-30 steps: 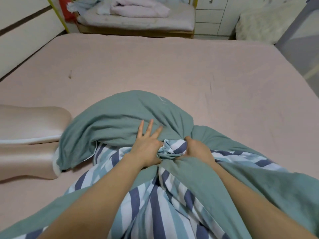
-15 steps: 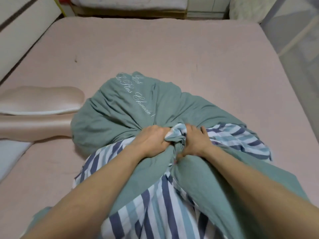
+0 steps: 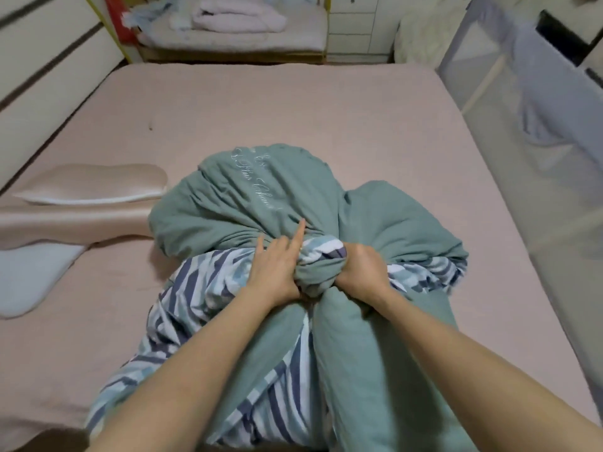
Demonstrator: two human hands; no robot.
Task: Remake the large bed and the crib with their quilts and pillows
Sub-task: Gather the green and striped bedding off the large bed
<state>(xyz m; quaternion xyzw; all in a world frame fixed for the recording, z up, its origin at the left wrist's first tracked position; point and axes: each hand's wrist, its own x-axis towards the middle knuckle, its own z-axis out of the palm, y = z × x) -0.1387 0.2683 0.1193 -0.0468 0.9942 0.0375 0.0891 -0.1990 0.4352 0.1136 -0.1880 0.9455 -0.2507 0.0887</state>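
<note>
While both hands are meeting at a bunched knot of cloth in the middle of the large bed (image 3: 326, 102), the right hand (image 3: 363, 269) is curling its fingers tightly round a gathered wad of the quilt (image 3: 248, 203), its grip fully closed on the fabric. The left hand (image 3: 277, 272) is pressing against the same wad from the other side, with the thumb tucked into the folds and the index finger pointing straight out over the green cloth; whether its other fingers are pinching the fabric cannot be told. The quilt is lying crumpled in a soft mound, sage green on its outer face with pale cursive lettering stitched across it, and striped in navy, teal and white on its underside, which is spilling toward the camera between the bare forearms. A smooth pink sheet is covering the mattress all around. Just left of the mound, a satin-looking pink pillow (image 3: 98, 184) is resting near the headboard (image 3: 49, 76), touching the quilt's edge. Beyond the far edge of the bed, the crib (image 3: 235, 37) is holding a folded, fluffy white blanket (image 3: 235, 17).
</note>
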